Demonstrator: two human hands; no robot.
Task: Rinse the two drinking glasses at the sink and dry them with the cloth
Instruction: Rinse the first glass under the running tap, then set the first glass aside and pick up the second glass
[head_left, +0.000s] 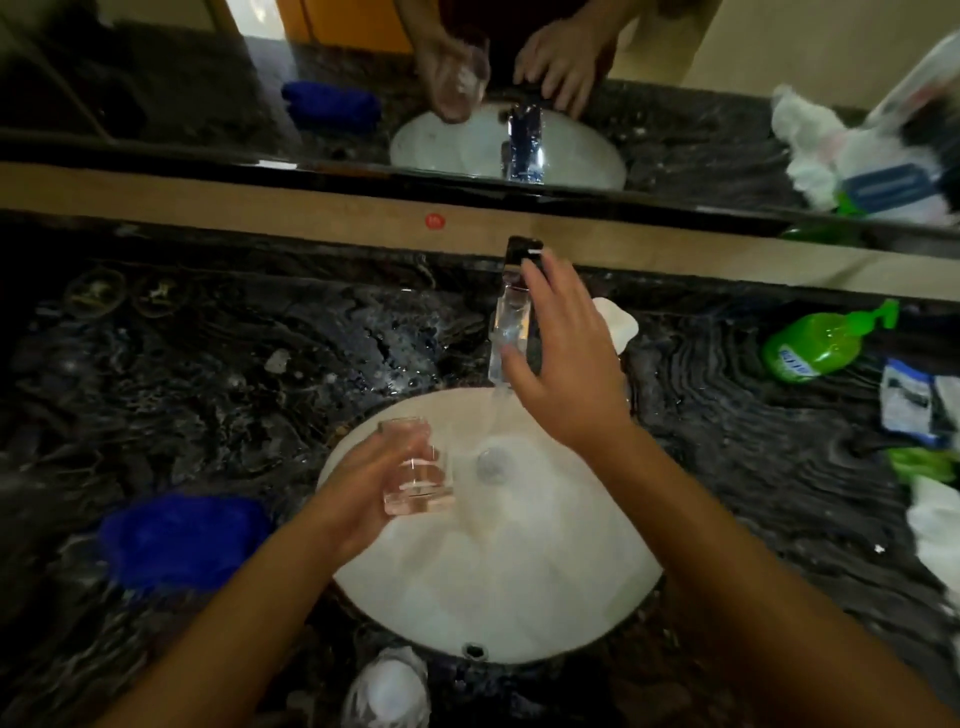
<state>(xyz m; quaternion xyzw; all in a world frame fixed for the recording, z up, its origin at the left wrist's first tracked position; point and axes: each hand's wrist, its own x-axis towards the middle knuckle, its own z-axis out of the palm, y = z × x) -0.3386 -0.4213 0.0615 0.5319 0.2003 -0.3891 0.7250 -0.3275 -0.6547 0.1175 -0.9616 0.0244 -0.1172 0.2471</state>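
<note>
My left hand (358, 491) grips a clear drinking glass (415, 475) over the left part of the white sink basin (498, 587), just left of the water stream. My right hand (566, 364) rests on the chrome faucet (511, 312), fingers spread over its lever. Water runs from the spout into the basin beside the drain (491, 464). A second clear glass (387, 693) stands on the dark counter at the near edge, in front of the basin. The blue cloth (179, 538) lies bunched on the counter to the left of the sink.
The dark marble counter (234, 374) is wet near the faucet. A green soap dispenser (815, 345) lies at the right, with packets and white wrappers (914, 405) nearby. A white object (618, 319) sits behind my right hand. A mirror runs along the back.
</note>
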